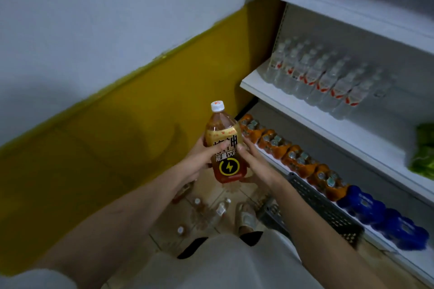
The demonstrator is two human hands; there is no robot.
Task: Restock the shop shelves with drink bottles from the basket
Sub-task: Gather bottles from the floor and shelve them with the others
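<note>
1. While I stand at the shelves, the head view shows the energy drink bottle upright between my hands, white cap up.
2. My left hand curls round its label from the left; my right hand grips the right side and base.
3. Below, the dark basket sits by the bottom shelf, with loose bottles on the floor.
</note>
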